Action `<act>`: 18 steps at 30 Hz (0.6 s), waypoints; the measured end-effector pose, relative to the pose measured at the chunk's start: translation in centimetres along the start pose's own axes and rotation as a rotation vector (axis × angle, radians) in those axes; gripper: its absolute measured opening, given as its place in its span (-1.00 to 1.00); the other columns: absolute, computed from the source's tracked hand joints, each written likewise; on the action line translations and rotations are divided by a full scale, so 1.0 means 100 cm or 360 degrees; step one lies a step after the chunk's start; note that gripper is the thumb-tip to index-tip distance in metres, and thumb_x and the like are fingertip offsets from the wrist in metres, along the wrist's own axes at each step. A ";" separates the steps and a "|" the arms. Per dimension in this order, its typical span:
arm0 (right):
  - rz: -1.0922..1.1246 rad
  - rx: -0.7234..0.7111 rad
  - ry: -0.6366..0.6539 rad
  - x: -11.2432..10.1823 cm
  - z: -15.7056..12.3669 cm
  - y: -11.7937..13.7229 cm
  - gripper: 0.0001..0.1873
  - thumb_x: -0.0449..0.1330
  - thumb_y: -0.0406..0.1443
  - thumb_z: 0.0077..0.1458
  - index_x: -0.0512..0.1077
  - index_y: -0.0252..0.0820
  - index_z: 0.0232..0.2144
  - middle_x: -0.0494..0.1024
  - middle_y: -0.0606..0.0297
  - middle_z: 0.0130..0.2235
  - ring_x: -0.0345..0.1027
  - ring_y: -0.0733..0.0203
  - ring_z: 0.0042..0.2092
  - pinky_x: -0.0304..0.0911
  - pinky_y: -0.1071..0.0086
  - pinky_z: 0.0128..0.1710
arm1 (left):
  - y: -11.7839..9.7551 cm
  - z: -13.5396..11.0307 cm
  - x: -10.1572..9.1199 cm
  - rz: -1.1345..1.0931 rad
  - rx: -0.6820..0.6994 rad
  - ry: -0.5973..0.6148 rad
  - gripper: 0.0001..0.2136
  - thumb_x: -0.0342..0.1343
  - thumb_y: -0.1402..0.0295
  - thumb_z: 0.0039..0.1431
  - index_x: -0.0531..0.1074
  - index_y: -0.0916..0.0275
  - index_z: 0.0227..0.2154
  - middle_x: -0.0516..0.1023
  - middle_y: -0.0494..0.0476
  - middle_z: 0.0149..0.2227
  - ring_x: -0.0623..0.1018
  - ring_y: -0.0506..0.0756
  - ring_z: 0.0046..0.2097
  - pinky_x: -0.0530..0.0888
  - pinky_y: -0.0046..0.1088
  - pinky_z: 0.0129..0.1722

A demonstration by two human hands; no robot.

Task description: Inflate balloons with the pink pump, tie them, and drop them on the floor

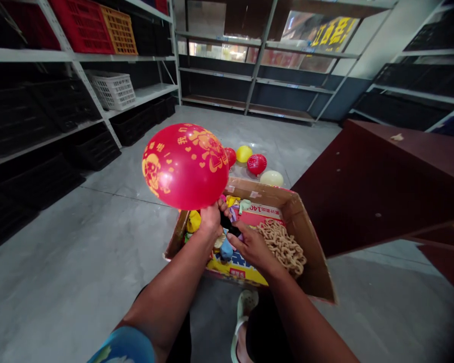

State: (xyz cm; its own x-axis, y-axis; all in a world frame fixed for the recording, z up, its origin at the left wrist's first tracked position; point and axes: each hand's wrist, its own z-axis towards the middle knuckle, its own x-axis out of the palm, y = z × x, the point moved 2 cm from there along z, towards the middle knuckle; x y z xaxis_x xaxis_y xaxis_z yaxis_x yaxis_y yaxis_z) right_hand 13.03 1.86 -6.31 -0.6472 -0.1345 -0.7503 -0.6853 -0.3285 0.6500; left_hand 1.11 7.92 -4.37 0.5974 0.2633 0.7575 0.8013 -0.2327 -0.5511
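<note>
My left hand [212, 218] is closed round the neck of an inflated red balloon [185, 165] printed with yellow figures, held up over an open cardboard box [310, 252]. My right hand [251, 244] is just to its right, fingers curled near a small dark object at the balloon's neck; what it grips is hard to make out. The box holds limp coloured balloons [193, 221] and a heap of tan rubber bands [283, 246].
Several inflated balloons, red [256, 164], yellow [244, 153] and cream [271, 178], lie on the grey floor behind the box. A dark red table [382, 181] stands at the right. Shelving with crates [113, 89] lines the left and back walls. My sandalled foot [242, 315] is below.
</note>
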 end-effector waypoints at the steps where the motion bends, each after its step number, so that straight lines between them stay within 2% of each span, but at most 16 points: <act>1: -0.0028 0.0008 0.0017 -0.001 -0.001 -0.002 -0.69 0.03 -0.10 0.17 0.35 -0.12 -0.12 0.48 0.31 -0.28 0.35 0.24 -0.31 0.21 0.41 -0.30 | -0.007 0.002 -0.002 0.0035 0.0096 0.0008 -0.77 -0.02 0.46 -0.02 0.05 0.21 -0.66 0.06 -0.09 -0.72 0.18 -0.07 -0.69 0.20 -0.53 -0.65; 4: -0.0158 0.0069 0.0116 -0.001 -0.002 -0.014 -0.69 0.03 -0.08 0.15 0.35 -0.07 -0.12 0.50 0.30 -0.26 0.36 0.22 -0.32 0.18 0.41 -0.33 | -0.034 0.010 -0.011 0.0047 0.0388 -0.0101 -0.78 -0.04 0.45 -0.02 0.04 0.21 -0.66 0.08 -0.09 -0.73 0.23 -0.06 -0.67 0.24 -0.52 -0.62; 6: -0.0260 0.0163 0.0189 0.003 -0.003 -0.024 -0.64 0.04 -0.08 0.14 0.34 -0.07 -0.07 0.51 0.22 -0.19 0.39 0.16 -0.28 0.18 0.38 -0.32 | -0.048 0.014 -0.016 0.0078 0.0456 -0.0152 -0.79 -0.08 0.50 -0.03 0.02 0.21 -0.66 0.07 -0.10 -0.73 0.24 -0.06 -0.67 0.26 -0.53 -0.61; 8: -0.0324 0.0257 0.0272 0.010 -0.004 -0.033 -0.59 0.07 -0.10 0.13 0.31 -0.09 0.00 0.49 0.13 -0.09 0.40 0.11 -0.22 0.19 0.35 -0.28 | -0.052 0.015 -0.019 0.0116 0.0391 -0.0173 -0.80 -0.11 0.53 -0.05 0.01 0.21 -0.66 0.03 -0.11 -0.73 0.17 -0.08 -0.69 0.19 -0.56 -0.65; 11: -0.0270 0.0306 0.0501 0.025 -0.007 -0.042 -0.55 0.16 -0.23 0.05 0.31 -0.15 0.02 0.48 0.08 -0.07 0.39 0.08 -0.17 0.21 0.32 -0.22 | -0.042 0.012 -0.017 0.0230 0.0200 -0.0127 -0.80 -0.11 0.50 -0.07 -0.01 0.21 -0.67 0.02 -0.12 -0.73 0.09 -0.11 -0.71 0.06 -0.60 -0.70; 13: -0.0082 0.0271 0.0547 0.030 -0.007 -0.042 -0.53 0.22 -0.29 -0.05 0.37 -0.20 -0.02 0.50 0.05 -0.09 0.38 0.02 -0.13 0.22 0.25 -0.15 | -0.029 0.009 -0.014 0.0331 0.0091 -0.0039 -0.78 -0.07 0.43 -0.07 -0.02 0.21 -0.67 -0.01 -0.12 -0.72 0.07 -0.13 -0.71 0.00 -0.62 -0.71; 15: 0.0118 0.0206 0.0446 0.027 -0.005 -0.037 -0.56 0.23 -0.27 -0.06 0.40 -0.21 -0.07 0.48 0.02 -0.05 0.34 -0.04 -0.04 0.18 0.16 -0.04 | -0.017 0.006 -0.012 0.0447 -0.0023 0.0047 -0.76 -0.04 0.41 -0.11 -0.04 0.21 -0.67 -0.03 -0.13 -0.72 0.06 -0.14 -0.71 -0.05 -0.63 -0.71; 18: 0.0594 0.0146 0.0205 0.012 0.003 -0.022 -0.57 0.12 -0.19 0.09 0.31 -0.12 0.03 0.44 0.11 0.01 0.31 0.05 0.03 0.17 0.16 0.02 | -0.004 0.000 -0.010 0.0604 -0.0227 0.0239 -0.74 0.01 0.44 -0.19 -0.04 0.22 -0.69 -0.04 -0.15 -0.72 0.03 -0.16 -0.71 -0.08 -0.64 -0.70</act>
State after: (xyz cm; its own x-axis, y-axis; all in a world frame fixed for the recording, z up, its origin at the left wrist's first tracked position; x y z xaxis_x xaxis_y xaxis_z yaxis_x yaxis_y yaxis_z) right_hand 13.67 2.69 -8.60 -0.8140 -0.3469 -0.4660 -0.4419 -0.1509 0.8843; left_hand 0.24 7.71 -4.89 0.8295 -0.0027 0.5586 0.5069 -0.4166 -0.7547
